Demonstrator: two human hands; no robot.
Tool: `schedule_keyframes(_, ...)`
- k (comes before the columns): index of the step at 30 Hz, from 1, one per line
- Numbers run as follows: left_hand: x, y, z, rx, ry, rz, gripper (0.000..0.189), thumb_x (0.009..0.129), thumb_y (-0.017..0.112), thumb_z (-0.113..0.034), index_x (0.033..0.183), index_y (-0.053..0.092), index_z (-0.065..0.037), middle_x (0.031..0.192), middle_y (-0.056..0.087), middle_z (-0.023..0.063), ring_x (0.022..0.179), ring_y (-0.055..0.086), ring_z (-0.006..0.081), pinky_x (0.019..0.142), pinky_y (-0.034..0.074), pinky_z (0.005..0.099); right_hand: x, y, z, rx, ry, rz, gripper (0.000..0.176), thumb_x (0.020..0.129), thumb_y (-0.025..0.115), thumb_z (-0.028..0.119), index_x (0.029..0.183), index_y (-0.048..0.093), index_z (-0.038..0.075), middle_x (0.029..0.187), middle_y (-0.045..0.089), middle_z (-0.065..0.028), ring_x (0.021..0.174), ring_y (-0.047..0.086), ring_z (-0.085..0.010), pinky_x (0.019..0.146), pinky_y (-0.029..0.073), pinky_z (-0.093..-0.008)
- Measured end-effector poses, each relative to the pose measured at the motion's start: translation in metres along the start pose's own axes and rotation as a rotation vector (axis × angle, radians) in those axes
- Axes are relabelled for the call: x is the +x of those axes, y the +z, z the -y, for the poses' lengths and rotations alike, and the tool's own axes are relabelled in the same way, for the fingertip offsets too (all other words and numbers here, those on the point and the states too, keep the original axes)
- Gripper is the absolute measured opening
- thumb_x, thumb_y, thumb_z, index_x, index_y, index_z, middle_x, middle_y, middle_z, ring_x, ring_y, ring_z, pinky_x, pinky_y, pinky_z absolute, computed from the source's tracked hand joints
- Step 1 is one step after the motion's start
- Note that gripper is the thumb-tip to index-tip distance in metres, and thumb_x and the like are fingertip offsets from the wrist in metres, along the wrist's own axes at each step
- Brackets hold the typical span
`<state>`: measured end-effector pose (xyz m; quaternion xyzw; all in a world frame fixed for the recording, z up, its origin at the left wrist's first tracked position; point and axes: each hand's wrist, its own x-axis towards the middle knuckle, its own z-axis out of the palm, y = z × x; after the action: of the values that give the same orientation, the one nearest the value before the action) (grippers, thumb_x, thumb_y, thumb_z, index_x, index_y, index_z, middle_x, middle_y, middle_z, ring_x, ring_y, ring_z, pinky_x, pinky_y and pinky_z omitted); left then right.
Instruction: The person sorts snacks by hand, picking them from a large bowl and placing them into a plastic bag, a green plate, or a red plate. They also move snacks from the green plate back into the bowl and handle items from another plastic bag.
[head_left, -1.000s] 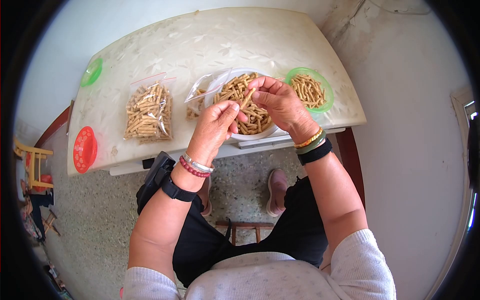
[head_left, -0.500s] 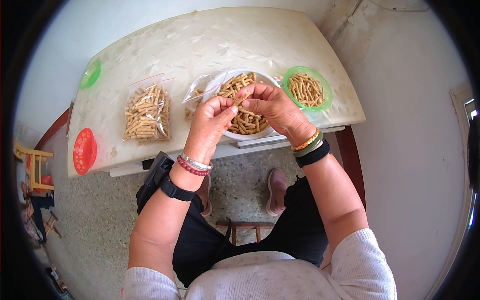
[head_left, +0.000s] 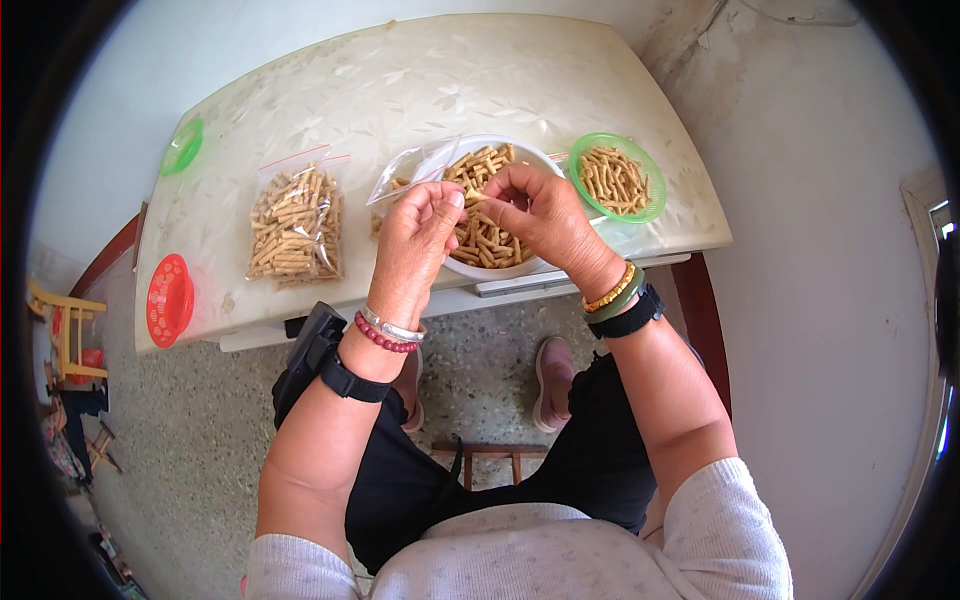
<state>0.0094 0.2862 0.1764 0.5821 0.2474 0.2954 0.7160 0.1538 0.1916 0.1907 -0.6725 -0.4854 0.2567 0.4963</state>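
Note:
Over a white bowl full of short tan sticks, my two hands are close together. My left hand is closed, with its thumb and fingertips pinching a small pale piece of tan stick. My right hand pinches at the same piece from the other side; its exact grip is partly hidden. Behind my left hand, a clear zip bag leans by the bowl with some sticks in it. A green basket of thinner sticks stands right of my right hand.
A filled clear zip bag of sticks lies on the table to the left. A red basket sits at the left front edge, and a green dish at the far left. A wall rises on the right.
My fingertips have drawn slightly apart, and less of the stick shows between them. Its visible part now looks smaller and paler. My right hand has turned a little.

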Motion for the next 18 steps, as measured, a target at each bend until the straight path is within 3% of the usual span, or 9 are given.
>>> schedule_keyframes(1,0.000,0.000,-0.001,-0.010,0.010,0.021,0.021,0.093,0.058,-0.022,0.101,0.060,-0.003,0.080,0.058,0.0005,0.058,0.045,0.0022,0.048,0.033,0.0156,-0.001,0.001,0.001,-0.148,-0.049,-0.003,0.014,0.082,0.070,0.010,0.089,0.060,0.002,0.079,0.057,0.0030,0.069,0.050,-0.0045,0.062,0.044,-0.0199)
schedule_keyframes(8,0.005,-0.008,0.009,-0.079,-0.060,0.102,0.013,0.092,0.058,-0.015,0.099,0.059,-0.005,0.082,0.058,0.0001,0.060,0.047,0.0032,0.049,0.035,0.0161,-0.003,0.007,0.002,-0.154,-0.198,-0.052,0.015,0.079,0.071,0.008,0.090,0.061,0.003,0.078,0.056,0.0030,0.070,0.048,-0.0065,0.065,0.043,-0.0207)
schedule_keyframes(18,0.006,-0.012,0.013,-0.255,-0.080,0.089,0.010,0.091,0.058,-0.009,0.100,0.057,-0.006,0.082,0.059,0.0005,0.063,0.049,0.0049,0.051,0.038,0.0176,-0.001,0.001,0.002,0.045,0.010,0.007,0.018,0.081,0.070,0.009,0.096,0.061,0.006,0.080,0.057,0.0049,0.070,0.046,-0.0034,0.065,0.041,-0.0197)
